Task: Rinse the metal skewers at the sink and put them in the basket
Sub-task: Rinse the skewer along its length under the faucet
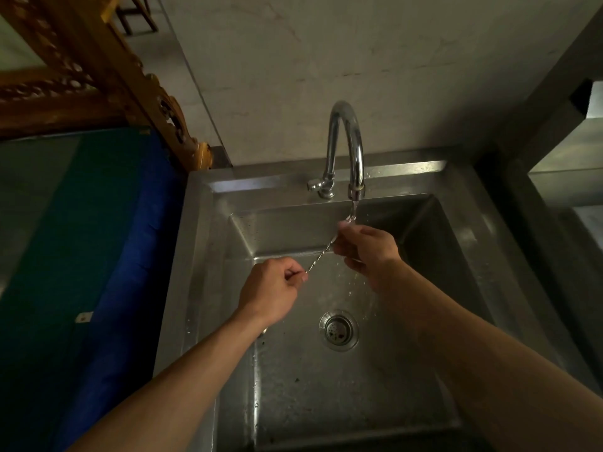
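Note:
A thin twisted metal skewer (321,256) stretches slantwise over the steel sink (208,243). My left hand (272,290) pinches its lower end between thumb and forefinger. My right hand (365,251) grips its upper end, right under the spout of the chrome tap (346,148). Water runs from the spout onto the skewer's top and my right fingers, and drops splash below. No basket is in view.
The sink drain (338,330) lies below my hands in the wet basin. A blue-edged green surface (98,239) lies left of the sink, with a carved wooden frame (98,60) behind it. A grey ledge (554,158) rises on the right.

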